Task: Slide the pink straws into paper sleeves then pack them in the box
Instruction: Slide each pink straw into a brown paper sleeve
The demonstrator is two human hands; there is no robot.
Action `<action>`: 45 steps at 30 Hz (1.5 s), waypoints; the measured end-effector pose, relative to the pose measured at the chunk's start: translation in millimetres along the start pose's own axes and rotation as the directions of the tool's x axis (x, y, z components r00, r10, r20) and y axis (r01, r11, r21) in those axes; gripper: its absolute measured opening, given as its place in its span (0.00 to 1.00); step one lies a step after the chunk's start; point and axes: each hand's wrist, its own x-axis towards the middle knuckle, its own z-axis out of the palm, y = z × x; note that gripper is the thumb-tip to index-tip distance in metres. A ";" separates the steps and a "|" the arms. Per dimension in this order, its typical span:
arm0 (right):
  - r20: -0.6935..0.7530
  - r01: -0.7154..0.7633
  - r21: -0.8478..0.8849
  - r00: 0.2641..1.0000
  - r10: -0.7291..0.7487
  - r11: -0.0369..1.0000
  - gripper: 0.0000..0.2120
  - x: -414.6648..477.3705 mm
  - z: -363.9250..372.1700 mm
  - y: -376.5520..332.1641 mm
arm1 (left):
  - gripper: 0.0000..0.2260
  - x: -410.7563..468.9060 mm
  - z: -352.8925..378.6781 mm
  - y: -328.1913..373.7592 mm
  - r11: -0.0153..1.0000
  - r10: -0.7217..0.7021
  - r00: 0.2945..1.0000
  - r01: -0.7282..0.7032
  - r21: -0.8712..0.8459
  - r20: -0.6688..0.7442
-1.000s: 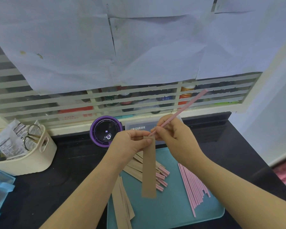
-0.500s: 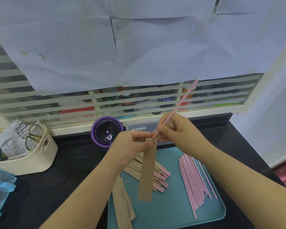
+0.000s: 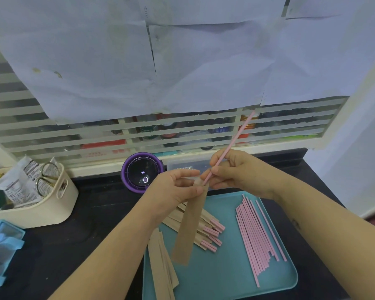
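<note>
My left hand pinches the top of a brown paper sleeve that hangs down over the teal tray. My right hand pinches a pink straw that points up and to the right, its lower tip at the sleeve's open mouth. Several loose pink straws lie on the tray's right half. Several sleeved straws are piled on its upper left. Empty sleeves lie over the tray's left edge. A clear plastic box sits behind my hands, mostly hidden.
A purple round device stands behind the tray. A cream basket with scissors and packets is at the left. Blue containers sit at the lower left corner. A slatted window with taped paper rises behind the black counter.
My right hand has tilted the straw more upright and brought its lower tip to the sleeve's mouth. The sleeve's lower end has swung slightly to the left.
</note>
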 end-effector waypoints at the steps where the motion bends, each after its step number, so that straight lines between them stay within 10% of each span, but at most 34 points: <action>1: 0.016 -0.011 0.018 1.000 0.011 1.000 0.04 0.7 -1.0 0.6 | 0.18 -0.4 -0.3 -0.5 1.000 -0.013 1.000 0.013 -0.013 0.001; 21: -0.144 -0.084 -0.292 0.989 0.043 0.953 0.11 3.9 9.9 10.5 | 0.14 -6.7 8.9 0.8 0.992 -0.042 0.996 0.050 -0.113 0.074; 28: -0.463 0.180 0.015 0.873 -0.152 0.984 0.21 8.7 -17.1 -8.2 | 0.10 -10.0 10.3 -2.2 0.999 -0.043 0.999 0.043 0.014 0.027; 45: -0.303 0.161 -0.356 0.912 -0.277 0.920 0.17 6.9 37.4 14.1 | 0.14 -7.2 13.1 -5.4 0.989 0.013 1.000 -0.010 -0.145 0.017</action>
